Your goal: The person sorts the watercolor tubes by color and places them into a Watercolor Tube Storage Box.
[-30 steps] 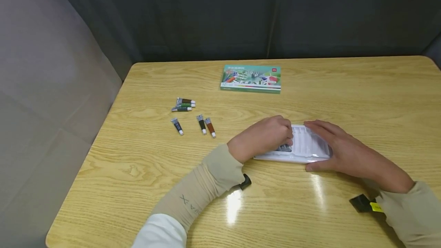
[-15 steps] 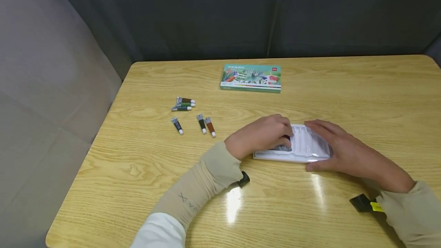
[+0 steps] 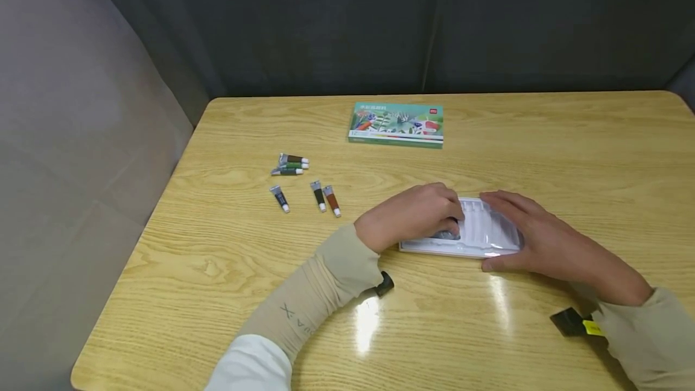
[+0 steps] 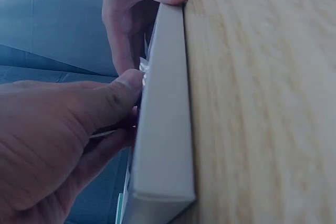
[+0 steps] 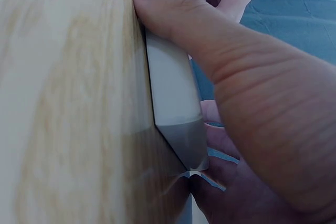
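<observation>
A shallow white tray [image 3: 461, 250] with moulded slots lies on the table, long side facing me. My left hand [image 3: 409, 215] reaches over its left part, fingers curled down into the slots. There it pinches a paint tube [image 3: 448, 235], whose silvery end shows beneath the fingers; the rest is hidden. In the left wrist view the thumb presses at the rim beside a shiny crimped tip [image 4: 144, 66]. My right hand [image 3: 551, 240] grips the tray's right end, thumb on the near side, fingers along the far side. The slots between both hands hold no tubes.
Two loose paint tubes, black [image 3: 318, 197] and brown [image 3: 332, 201], lie left of the tray beside a dark blue tube [image 3: 280, 199]. Behind them is a small group of tubes [image 3: 290, 165]. A green printed paint box [image 3: 396, 125] lies near the table's back edge.
The left hand's fingers shift slightly over the slots, and less of the dark tube shows than half a second ago. The right hand and the tray stay in place.
</observation>
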Tool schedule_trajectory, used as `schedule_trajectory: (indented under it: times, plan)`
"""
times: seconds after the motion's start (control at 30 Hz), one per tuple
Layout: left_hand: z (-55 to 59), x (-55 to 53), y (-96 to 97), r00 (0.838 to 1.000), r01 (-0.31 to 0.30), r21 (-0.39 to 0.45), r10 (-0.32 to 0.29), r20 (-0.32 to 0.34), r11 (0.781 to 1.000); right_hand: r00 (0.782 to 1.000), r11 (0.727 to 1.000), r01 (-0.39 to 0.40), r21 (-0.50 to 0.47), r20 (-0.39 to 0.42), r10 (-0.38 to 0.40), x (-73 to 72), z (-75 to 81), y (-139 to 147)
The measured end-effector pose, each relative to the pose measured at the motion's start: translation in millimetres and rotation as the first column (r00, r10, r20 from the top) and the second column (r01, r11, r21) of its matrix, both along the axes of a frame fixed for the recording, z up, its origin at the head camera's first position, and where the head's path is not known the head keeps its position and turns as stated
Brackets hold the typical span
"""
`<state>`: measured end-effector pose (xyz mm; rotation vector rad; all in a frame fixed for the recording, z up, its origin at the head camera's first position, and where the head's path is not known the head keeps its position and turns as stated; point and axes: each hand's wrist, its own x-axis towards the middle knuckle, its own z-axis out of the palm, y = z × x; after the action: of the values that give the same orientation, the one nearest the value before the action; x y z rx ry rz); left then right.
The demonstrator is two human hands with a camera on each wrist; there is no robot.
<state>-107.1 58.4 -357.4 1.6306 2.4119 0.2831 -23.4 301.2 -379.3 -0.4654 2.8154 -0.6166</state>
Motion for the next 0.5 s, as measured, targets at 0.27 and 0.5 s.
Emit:
schedule_trajectory:
  times: [0.27, 0.5]
  plan:
    - [6.4, 2.0, -1.9, 0.999, 0.034, -0.024, -0.035, -0.038, 0.999, 1.0, 1.0, 0.002, -0.016, -0.006, -0.002, 0.0, -1.4, 0.7]
    - [7.1, 3.1, -1.4, 0.99, 0.105, -0.038, -0.109, -0.089, 0.994, 1.0, 0.999, -0.001, -0.034, -0.025, 0.0, 0.9, -2.3, 1.3]
